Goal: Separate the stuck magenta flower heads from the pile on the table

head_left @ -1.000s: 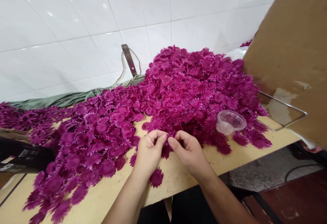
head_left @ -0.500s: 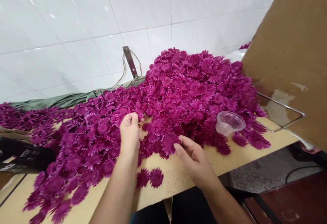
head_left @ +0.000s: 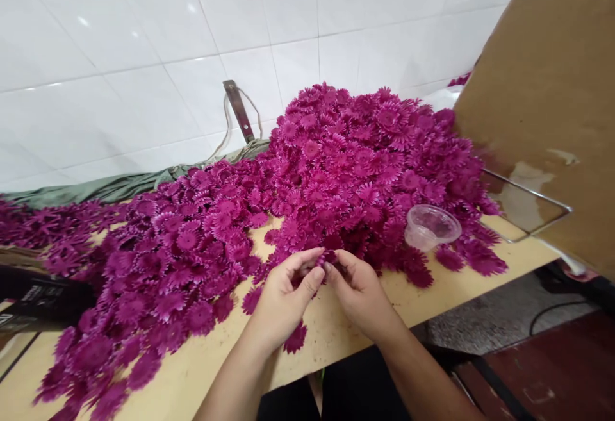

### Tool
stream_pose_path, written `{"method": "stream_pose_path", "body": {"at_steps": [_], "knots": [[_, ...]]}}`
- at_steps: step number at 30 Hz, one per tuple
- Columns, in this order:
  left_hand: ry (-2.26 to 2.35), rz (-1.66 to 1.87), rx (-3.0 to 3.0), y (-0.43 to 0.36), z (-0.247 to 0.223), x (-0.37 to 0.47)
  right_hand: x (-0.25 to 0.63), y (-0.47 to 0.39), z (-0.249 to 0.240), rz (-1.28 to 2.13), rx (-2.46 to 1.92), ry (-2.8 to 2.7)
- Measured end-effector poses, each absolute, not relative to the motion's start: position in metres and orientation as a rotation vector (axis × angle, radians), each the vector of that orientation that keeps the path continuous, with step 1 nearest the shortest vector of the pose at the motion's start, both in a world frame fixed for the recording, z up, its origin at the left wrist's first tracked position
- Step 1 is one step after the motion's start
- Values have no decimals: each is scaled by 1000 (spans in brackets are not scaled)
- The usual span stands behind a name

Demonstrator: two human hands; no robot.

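One purple flower [head_left: 327, 256] looks very light, thin and soft, its petals likely to bend or crease under a hard squeeze, so its firmer-looking middle should be the better place to take hold. It sits between the fingertips of the left hand [head_left: 283, 296] and the right hand [head_left: 364, 293], both pinching it with thumb and fingers above the table [head_left: 339, 338], near the pile [head_left: 355, 165]; fingers hide most of it.
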State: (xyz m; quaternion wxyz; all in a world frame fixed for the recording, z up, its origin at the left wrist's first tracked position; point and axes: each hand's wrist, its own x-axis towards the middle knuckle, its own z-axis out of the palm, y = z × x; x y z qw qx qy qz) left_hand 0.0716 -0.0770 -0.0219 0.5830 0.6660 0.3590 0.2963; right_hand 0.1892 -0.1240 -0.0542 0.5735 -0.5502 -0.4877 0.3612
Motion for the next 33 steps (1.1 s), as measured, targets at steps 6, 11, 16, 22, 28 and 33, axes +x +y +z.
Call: {"method": "stream_pose_path", "body": {"at_steps": [6, 11, 16, 22, 28, 33], "knots": [[959, 972, 1571, -69, -37, 74, 191, -130, -46, 655, -1499, -1234], [1022, 1003, 1511, -62, -44, 69, 192, -136, -36, 608, -1509, -1167], [1008, 965, 1479, -65, -33, 73, 186, -125, -29, 620, -1410, -1293], [959, 890, 1519, -65, -36, 70, 188, -110, -28, 768, -1332, -1365], [890, 785, 1640, -74, -38, 66, 189, -108, -33, 432, -1475, -1303], [966, 849, 1663, -74, -42, 64, 182, -99, -33, 303, -1576, -1316]]}}
